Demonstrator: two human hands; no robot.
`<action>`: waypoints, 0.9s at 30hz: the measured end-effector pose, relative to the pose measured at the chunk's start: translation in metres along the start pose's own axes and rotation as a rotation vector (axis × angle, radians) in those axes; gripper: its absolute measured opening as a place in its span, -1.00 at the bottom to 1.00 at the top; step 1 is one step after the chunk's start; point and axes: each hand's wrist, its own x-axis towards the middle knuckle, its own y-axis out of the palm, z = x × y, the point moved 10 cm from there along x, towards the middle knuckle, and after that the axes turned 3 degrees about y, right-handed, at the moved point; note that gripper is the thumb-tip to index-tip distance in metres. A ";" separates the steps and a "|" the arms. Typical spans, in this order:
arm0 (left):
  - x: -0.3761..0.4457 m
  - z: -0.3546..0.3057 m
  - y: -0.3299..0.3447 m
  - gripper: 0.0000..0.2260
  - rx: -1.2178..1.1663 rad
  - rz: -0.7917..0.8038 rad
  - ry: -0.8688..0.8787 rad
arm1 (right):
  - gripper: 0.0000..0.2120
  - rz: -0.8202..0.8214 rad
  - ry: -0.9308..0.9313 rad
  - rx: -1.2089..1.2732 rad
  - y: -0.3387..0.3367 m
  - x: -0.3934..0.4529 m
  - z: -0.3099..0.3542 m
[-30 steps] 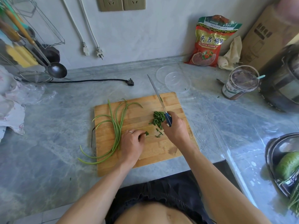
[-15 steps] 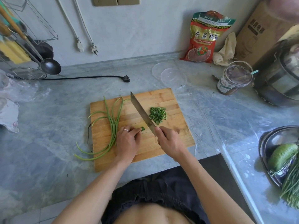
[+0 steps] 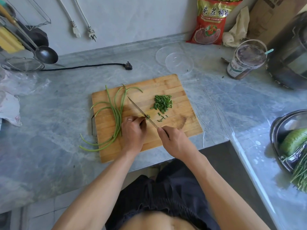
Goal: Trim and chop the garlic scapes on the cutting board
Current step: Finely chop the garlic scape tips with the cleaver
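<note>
The broad steel knife [image 3: 142,113], a second ago raised beside the heap of chopped green garlic scape pieces [image 3: 162,102], has swung left and come down edge-on by the left hand [image 3: 133,131] fingertips. The right hand [image 3: 176,141] has drawn back toward the body, and the heap now lies neater.

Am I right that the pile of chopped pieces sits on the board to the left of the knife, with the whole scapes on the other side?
Not quite: the head view shows the chopped pieces right of the knife, and the whole scapes left of it.
</note>
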 end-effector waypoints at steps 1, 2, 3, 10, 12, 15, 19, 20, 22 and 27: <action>0.000 -0.001 0.000 -0.83 0.005 0.005 -0.001 | -0.60 0.003 0.006 -0.015 0.000 -0.001 0.001; 0.000 0.000 0.001 -0.83 0.009 0.010 -0.003 | -0.62 0.013 0.012 -0.041 0.000 -0.002 0.003; 0.000 -0.001 0.001 -0.82 0.012 0.017 -0.004 | -0.64 0.022 0.019 -0.048 0.000 -0.003 0.004; 0.000 -0.004 0.000 -0.70 -0.020 0.024 -0.021 | -0.58 0.038 0.121 -0.030 0.000 -0.007 -0.005; 0.000 -0.004 0.000 -0.71 -0.021 0.019 -0.026 | -0.59 0.052 0.121 -0.021 -0.001 -0.008 0.000; -0.001 -0.003 0.000 -0.73 -0.018 0.007 -0.030 | -0.61 0.049 0.114 -0.019 0.001 -0.005 -0.003; 0.001 -0.002 0.001 -0.71 -0.014 -0.001 -0.026 | -0.62 0.004 0.065 -0.085 0.011 -0.005 -0.010; 0.000 -0.001 0.002 -0.74 -0.006 0.005 -0.027 | -0.61 -0.007 0.059 -0.094 0.013 -0.006 -0.012; 0.001 0.002 0.004 -0.79 0.014 0.006 -0.035 | -0.62 -0.019 0.057 -0.105 0.015 -0.008 -0.016; 0.004 0.003 0.004 -0.77 0.012 -0.004 -0.020 | -0.66 -0.015 0.049 -0.145 0.016 -0.005 -0.011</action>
